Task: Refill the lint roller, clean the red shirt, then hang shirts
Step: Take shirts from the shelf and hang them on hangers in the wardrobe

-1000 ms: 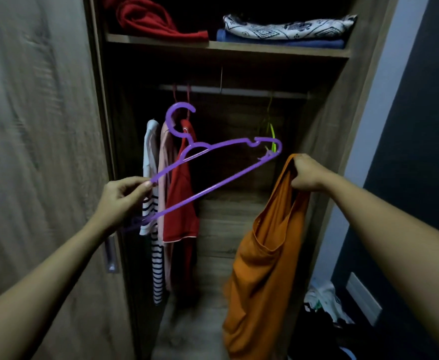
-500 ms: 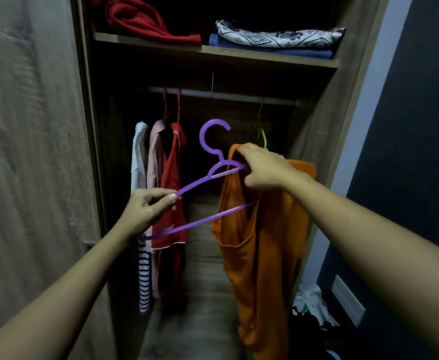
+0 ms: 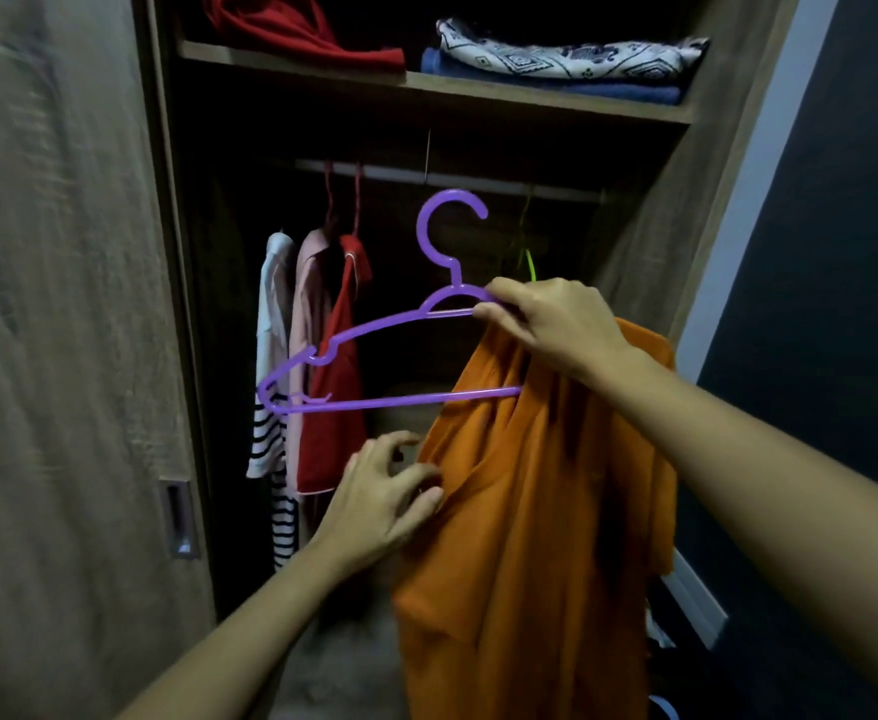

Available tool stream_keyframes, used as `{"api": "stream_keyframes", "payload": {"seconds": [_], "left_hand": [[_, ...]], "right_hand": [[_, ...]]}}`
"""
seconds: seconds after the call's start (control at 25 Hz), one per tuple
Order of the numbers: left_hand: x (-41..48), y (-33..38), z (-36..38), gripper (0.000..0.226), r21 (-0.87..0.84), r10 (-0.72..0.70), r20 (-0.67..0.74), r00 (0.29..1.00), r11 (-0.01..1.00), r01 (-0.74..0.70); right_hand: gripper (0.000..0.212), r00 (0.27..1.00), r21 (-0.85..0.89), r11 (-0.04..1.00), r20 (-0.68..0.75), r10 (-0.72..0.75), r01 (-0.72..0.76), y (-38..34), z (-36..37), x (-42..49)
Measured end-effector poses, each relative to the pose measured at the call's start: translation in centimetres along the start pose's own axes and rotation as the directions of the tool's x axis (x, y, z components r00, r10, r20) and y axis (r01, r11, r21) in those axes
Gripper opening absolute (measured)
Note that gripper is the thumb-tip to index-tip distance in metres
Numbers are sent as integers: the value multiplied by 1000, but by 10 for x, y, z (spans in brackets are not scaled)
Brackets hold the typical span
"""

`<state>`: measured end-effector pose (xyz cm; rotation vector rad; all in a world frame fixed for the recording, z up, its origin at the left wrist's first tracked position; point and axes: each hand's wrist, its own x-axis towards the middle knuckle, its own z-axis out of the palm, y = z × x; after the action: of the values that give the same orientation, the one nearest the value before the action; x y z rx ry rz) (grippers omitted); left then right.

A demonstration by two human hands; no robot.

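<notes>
Orange shirt (image 3: pixel 530 511) hangs at the near right before the wardrobe (image 3: pixel 650 241), its top over the right end of the purple hanger (image 3: pixel 400 400). Right hand (image 3: pixel 556 324) grasps the hanger's top. Left hand (image 3: pixel 379 501), fingers half-curled, touches the shirt's left edge; whether it pinches, I cannot tell.

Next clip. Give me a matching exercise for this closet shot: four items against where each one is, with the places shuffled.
Things:
1 purple hanger
2 orange shirt
3 red shirt
4 patterned cloth

Places:
A folded on the shelf
B hanging from the rod
C pinched near its hook by the right hand
D touched at its edge by the left hand

Pairs: 1-C, 2-D, 3-B, 4-A.
</notes>
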<state>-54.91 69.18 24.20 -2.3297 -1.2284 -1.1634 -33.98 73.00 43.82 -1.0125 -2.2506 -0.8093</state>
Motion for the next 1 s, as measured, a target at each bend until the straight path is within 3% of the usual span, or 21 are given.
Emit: {"api": "stream_keyframes", "payload": {"seconds": [0.12, 0.2, 0.32, 0.36, 0.48, 0.6, 0.68, 0.8, 0.92, 1.0], "left_hand": [[-8, -28, 8, 52, -141, -120, 91, 989, 981, 132], [-16, -57, 2, 54, -192, -133, 156, 979, 968, 162], [-9, -85, -19, 46, -46, -56, 371, 927, 996, 78], [0, -86, -25, 47, -32, -43, 385, 922, 998, 60], [29, -66, -34, 52, -144, 3, 332, 943, 988, 48], [45, -34, -38, 28, -258, -37, 343, 939, 957, 132], [46, -23, -42, 44, -285, -109, 316, 942, 937, 204], [51, -25, -46, 45, -226, -125, 221, 967, 958, 176], [52, -39, -58, 33, -218, -195, 63, 979, 954, 204], [53, -45, -68, 17, -240, -230, 19, 973, 944, 227]], "right_hand": [[53, 998, -22, 998, 19, -52, 52, 17, -9, -12], [57, 989, -51, 995, 125, -81, 88, 34, -14, -32], [49, 943, -118, 990, 330, -31, 74, 43, -6, -65], [46, 931, -125, 990, 365, -11, 60, 39, 0, -74], [47, 920, -37, 998, 388, 63, -52, 26, 14, -89], [47, 918, 104, 969, 357, 172, -222, 26, 20, -97], [51, 901, 198, 924, 358, 243, -328, 29, 20, -100], [59, 845, 372, 805, 461, 272, -462, 33, 19, -108], [54, 759, 530, 586, 600, 252, -613, 43, 16, -126], [35, 750, 561, 538, 619, 231, -629, 49, 14, -141]]}}
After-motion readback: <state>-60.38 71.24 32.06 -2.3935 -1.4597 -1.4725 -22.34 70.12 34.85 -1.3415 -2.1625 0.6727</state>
